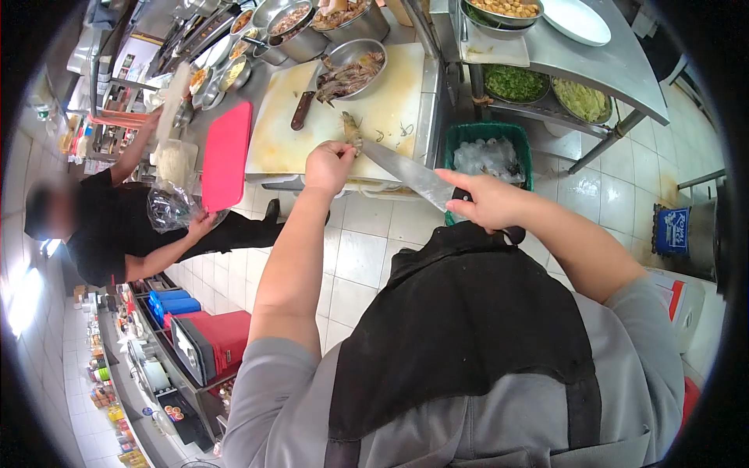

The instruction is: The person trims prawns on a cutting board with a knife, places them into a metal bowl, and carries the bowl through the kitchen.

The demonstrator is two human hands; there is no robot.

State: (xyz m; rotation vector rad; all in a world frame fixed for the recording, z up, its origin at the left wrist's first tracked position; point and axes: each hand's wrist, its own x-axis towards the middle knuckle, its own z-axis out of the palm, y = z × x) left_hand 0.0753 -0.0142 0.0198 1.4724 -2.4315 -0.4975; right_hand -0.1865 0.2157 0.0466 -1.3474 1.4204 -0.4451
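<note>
At the near edge of a white cutting board (277,109), my left hand (331,165) pinches a raw shrimp (350,127), its fingers closed on the near end. My right hand (493,201) wraps round the black handle of a large kitchen knife (406,173). The blade points left, its tip touching or right beside the shrimp. Dark bits, apparently shrimp trimmings, lie on the board to the right. Beyond the shrimp, a metal bowl (377,87) holds a heap of shrimp. A brown wooden handle (302,111) lies left of this bowl.
A green basket (460,134) with ice stands below the board's right side. Bowls of chopped greens (515,83) sit on a shelf at the right. At the left a co-worker (117,210) stands by a red cutting board (227,156). Pots (355,23) line the back.
</note>
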